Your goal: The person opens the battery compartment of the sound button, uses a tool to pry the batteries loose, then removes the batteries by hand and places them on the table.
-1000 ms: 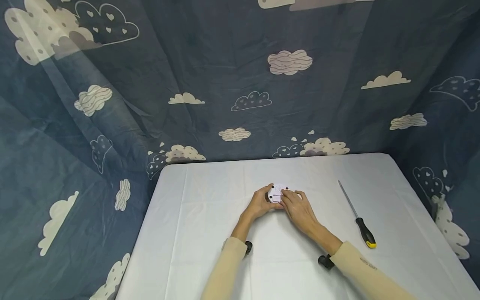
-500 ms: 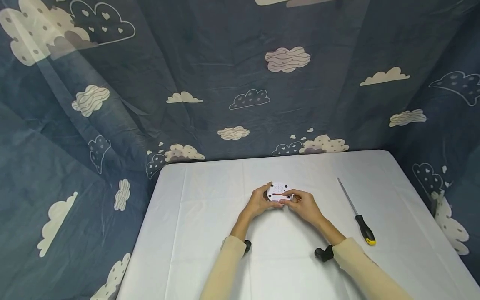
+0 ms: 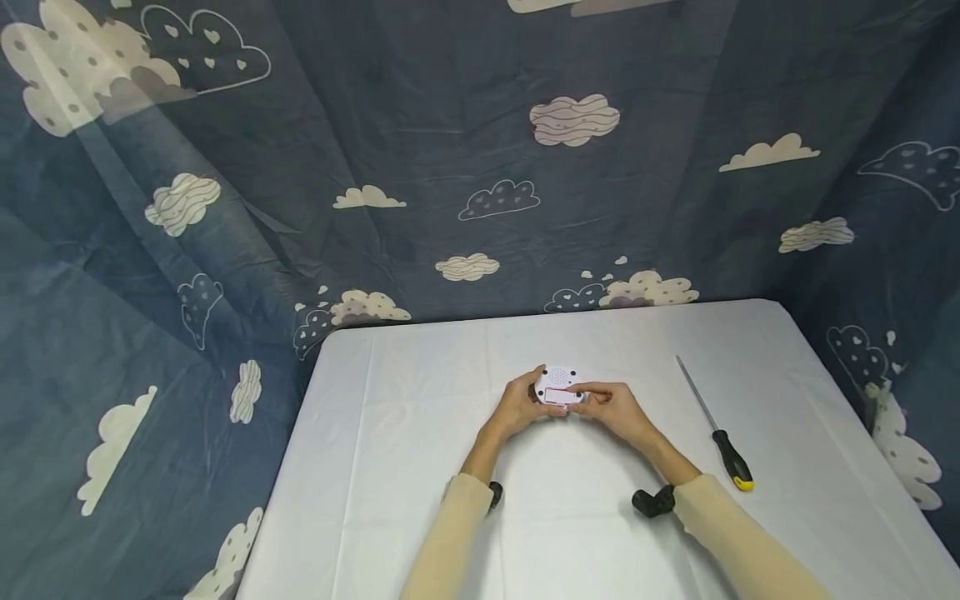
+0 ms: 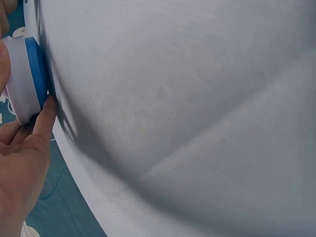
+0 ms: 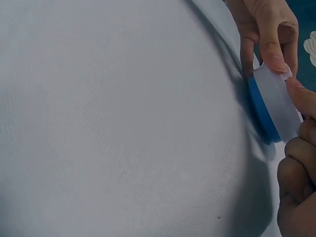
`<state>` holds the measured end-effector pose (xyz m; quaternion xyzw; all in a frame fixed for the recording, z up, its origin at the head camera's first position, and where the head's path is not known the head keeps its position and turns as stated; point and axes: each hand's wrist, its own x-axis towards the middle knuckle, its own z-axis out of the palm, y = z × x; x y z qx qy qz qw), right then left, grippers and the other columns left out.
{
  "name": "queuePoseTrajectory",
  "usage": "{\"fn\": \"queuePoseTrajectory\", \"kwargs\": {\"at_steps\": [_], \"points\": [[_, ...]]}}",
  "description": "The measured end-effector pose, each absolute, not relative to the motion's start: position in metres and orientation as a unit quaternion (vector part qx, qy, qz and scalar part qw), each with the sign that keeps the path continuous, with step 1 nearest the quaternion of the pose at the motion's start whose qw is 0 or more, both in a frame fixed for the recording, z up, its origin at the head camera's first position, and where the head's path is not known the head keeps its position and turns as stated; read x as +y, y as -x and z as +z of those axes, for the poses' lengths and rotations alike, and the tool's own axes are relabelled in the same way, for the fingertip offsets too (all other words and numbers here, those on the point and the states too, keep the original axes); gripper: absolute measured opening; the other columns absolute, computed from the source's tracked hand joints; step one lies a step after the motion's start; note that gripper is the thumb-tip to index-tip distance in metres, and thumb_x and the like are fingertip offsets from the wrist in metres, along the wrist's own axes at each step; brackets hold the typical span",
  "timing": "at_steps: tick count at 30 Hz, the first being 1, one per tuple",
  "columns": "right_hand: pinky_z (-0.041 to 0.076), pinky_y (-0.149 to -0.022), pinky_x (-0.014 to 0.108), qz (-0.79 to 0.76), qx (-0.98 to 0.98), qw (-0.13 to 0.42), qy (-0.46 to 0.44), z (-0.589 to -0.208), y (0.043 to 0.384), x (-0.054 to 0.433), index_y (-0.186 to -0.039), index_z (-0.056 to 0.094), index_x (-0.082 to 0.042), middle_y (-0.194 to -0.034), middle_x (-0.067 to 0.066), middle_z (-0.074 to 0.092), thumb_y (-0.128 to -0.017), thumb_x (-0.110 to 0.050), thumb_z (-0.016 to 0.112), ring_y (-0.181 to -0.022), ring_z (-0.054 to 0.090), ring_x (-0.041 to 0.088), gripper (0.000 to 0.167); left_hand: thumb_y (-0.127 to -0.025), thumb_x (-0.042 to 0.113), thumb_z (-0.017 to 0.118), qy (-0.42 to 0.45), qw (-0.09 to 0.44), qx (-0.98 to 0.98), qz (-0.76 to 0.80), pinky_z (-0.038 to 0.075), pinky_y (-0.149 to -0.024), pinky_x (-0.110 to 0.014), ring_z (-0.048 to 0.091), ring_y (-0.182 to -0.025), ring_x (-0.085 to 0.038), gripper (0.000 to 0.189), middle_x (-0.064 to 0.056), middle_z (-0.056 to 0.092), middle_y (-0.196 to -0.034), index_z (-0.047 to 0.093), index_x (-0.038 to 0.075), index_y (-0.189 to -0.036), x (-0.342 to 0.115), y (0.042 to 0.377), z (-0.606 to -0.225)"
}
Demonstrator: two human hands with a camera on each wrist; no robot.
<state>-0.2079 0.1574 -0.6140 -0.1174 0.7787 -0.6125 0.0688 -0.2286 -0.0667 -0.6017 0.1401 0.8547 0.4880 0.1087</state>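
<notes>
A round white device [image 3: 557, 377] with a blue far side [image 5: 263, 114] is held up just over the table, its back turned toward me. That back has a patch of small holes, dark feet near the edge and a rectangular battery cover [image 3: 555, 396] outlined in pink. My left hand [image 3: 517, 402] grips the device by its left side, thumb along the near edge, fingers behind. With thumb and index finger my right hand [image 3: 609, 408] pinches at the cover's right end, its other fingers curled. The left wrist view shows left fingers [image 4: 45, 118] against the blue side.
A screwdriver [image 3: 714, 423] with a black and yellow handle lies on the white-covered table [image 3: 420, 467], to the right of my hands. Dark cloud-print cloth [image 3: 420, 133] hangs behind the table and along both sides.
My right fingers, spread over the back a second ago, have drawn back to a thumb-and-index pinch at the cover's right end, uncovering more of it. The left hand has kept its grip.
</notes>
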Motion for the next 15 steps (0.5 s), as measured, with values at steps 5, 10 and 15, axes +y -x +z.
{"fn": "queuePoseTrajectory", "kwargs": {"at_steps": [5, 10, 15], "points": [[0.029, -0.046, 0.015, -0.608, 0.783, 0.068, 0.108, -0.608, 0.209, 0.157, -0.121, 0.072, 0.008, -0.057, -0.008, 0.045, -0.086, -0.007, 0.083, -0.051, 0.036, 0.001, 0.039, -0.078, 0.028, 0.092, -0.138, 0.104, 0.857, 0.485, 0.044, -0.12, -0.033, 0.05, -0.146, -0.025, 0.1, -0.019, 0.047, -0.159, 0.038, -0.001, -0.157, -0.067, 0.229, -0.603], [0.028, -0.047, 0.018, -0.608, 0.788, 0.058, 0.075, -0.604, 0.211, 0.165, -0.12, 0.074, 0.004, -0.056, -0.008, 0.042, -0.084, -0.012, 0.086, -0.051, 0.034, 0.002, 0.041, -0.078, 0.026, 0.092, -0.137, 0.105, 0.853, 0.492, 0.051, -0.113, -0.032, 0.057, -0.134, -0.019, 0.1, -0.019, 0.049, -0.158, 0.038, -0.002, -0.157, -0.066, 0.229, -0.605], [0.03, -0.047, 0.021, -0.604, 0.796, 0.015, 0.039, -0.602, 0.221, 0.189, -0.122, 0.072, 0.004, -0.058, -0.009, 0.042, -0.086, -0.014, 0.085, -0.053, 0.035, 0.002, 0.042, -0.078, 0.026, 0.092, -0.131, 0.108, 0.848, 0.502, 0.05, -0.113, -0.031, 0.058, -0.133, -0.02, 0.101, -0.019, 0.049, -0.158, 0.038, -0.001, -0.158, -0.065, 0.227, -0.607]]}}
